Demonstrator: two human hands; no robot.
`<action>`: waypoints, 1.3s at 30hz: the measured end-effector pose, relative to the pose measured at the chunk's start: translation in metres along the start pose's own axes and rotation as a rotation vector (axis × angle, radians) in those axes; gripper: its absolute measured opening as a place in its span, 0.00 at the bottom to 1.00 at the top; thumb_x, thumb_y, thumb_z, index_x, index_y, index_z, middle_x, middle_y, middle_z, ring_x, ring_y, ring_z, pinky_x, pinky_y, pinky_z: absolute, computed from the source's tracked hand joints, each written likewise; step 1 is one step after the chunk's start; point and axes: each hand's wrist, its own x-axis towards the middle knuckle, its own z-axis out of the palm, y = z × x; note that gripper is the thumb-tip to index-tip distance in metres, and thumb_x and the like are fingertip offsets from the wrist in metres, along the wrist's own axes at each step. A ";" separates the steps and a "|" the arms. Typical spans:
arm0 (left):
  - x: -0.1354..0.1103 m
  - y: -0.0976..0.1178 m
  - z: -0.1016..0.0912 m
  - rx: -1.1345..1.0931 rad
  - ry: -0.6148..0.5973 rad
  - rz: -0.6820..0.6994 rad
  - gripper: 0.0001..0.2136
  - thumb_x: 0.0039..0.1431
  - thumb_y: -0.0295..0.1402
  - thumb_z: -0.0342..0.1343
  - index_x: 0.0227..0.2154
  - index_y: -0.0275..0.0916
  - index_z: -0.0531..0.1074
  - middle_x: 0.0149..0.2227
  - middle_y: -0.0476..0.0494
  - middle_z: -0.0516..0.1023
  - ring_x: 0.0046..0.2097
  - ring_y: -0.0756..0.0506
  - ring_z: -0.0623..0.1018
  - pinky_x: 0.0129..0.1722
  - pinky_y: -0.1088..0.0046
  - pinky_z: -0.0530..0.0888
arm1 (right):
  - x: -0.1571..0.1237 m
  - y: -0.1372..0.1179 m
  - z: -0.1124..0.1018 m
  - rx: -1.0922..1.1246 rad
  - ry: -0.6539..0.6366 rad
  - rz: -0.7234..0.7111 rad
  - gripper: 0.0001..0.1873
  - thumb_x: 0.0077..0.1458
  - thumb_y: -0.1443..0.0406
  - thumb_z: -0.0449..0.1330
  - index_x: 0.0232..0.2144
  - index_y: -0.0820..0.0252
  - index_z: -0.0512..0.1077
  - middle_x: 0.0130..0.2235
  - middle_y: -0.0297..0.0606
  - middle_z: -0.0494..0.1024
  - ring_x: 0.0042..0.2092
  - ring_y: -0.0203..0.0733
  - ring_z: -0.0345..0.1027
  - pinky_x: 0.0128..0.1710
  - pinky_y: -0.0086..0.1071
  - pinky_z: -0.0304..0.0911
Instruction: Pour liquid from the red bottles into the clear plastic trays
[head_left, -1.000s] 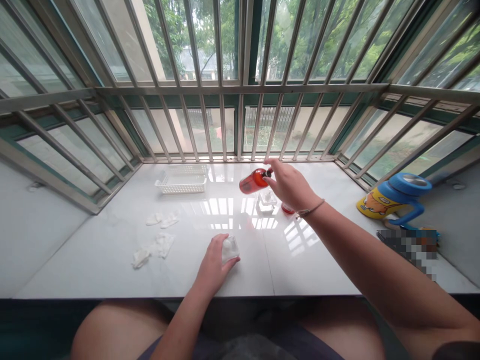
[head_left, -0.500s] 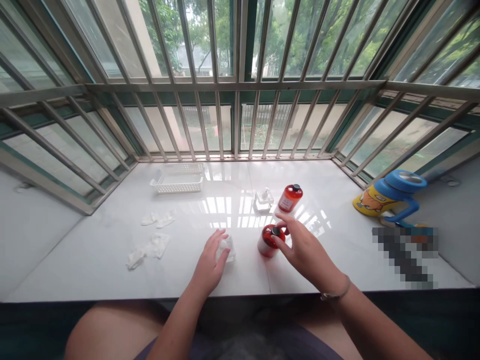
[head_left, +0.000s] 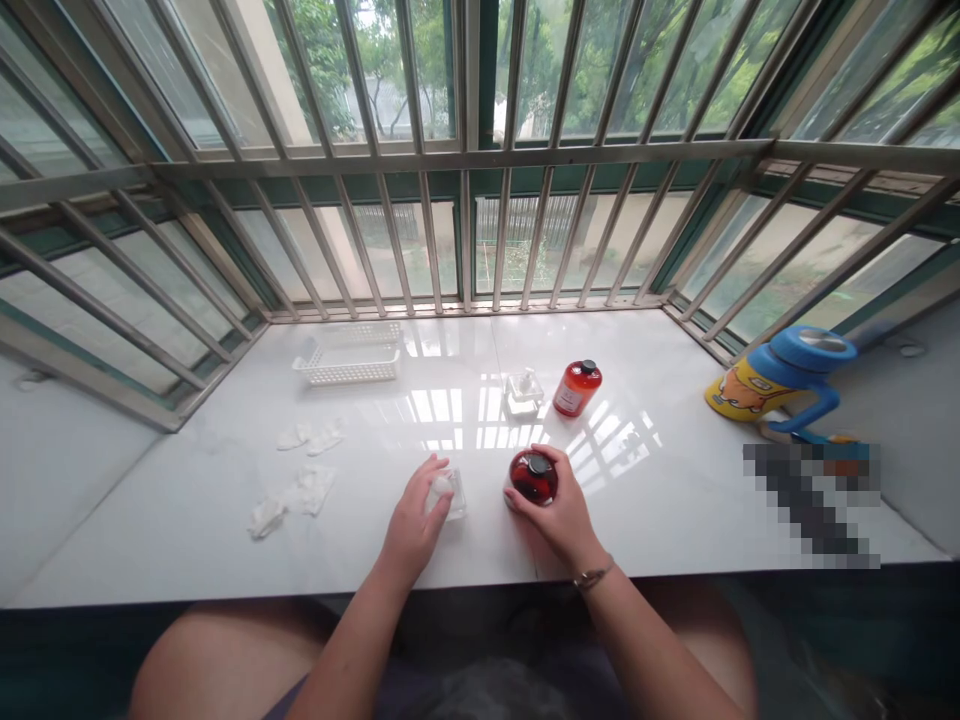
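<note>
My right hand (head_left: 559, 512) is wrapped round a red see-through bottle (head_left: 534, 478) with a black cap, thumb on the near side and fingers on the far side. The bottle stands near the front of the white counter. To its left, my left hand (head_left: 415, 520) curls its thumb and fingers round a small square clear glass bottle (head_left: 454, 497) with a rounded pale top; the hand partly hides it. Farther back are a second square glass bottle (head_left: 523, 396) and a second red bottle (head_left: 577, 388) with a black cap and a pale label.
A white perforated plastic basket (head_left: 352, 368) sits at the back left. Crumpled white gloves or cloths (head_left: 292, 500) lie at the left. A yellow and blue handled flask (head_left: 780, 375) stands at the right, beside a blurred-out patch. Metal window bars (head_left: 465, 240) close off the back.
My right hand has come down from the red bottle's cap to grip its body. My left hand has stayed at the small glass bottle. The view has shifted slightly.
</note>
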 end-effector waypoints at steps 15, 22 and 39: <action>0.002 -0.004 0.007 -0.249 0.052 -0.124 0.14 0.69 0.45 0.65 0.44 0.46 0.67 0.62 0.36 0.82 0.74 0.34 0.71 0.72 0.44 0.69 | -0.002 0.003 0.008 -0.006 0.063 -0.031 0.38 0.53 0.50 0.76 0.60 0.49 0.67 0.56 0.44 0.75 0.54 0.53 0.77 0.57 0.52 0.77; 0.005 0.001 0.001 -0.271 0.006 -0.231 0.24 0.60 0.47 0.73 0.55 0.46 0.74 0.64 0.36 0.81 0.67 0.32 0.79 0.70 0.46 0.71 | -0.004 0.007 0.010 -0.016 0.088 -0.037 0.38 0.53 0.50 0.76 0.60 0.50 0.67 0.57 0.44 0.75 0.54 0.53 0.77 0.57 0.52 0.77; 0.011 0.001 0.003 -0.325 0.040 -0.251 0.20 0.58 0.46 0.73 0.46 0.43 0.74 0.59 0.36 0.82 0.61 0.33 0.82 0.62 0.51 0.77 | -0.005 0.011 0.011 -0.030 0.088 -0.038 0.39 0.52 0.50 0.77 0.60 0.50 0.67 0.57 0.44 0.75 0.54 0.54 0.77 0.58 0.53 0.77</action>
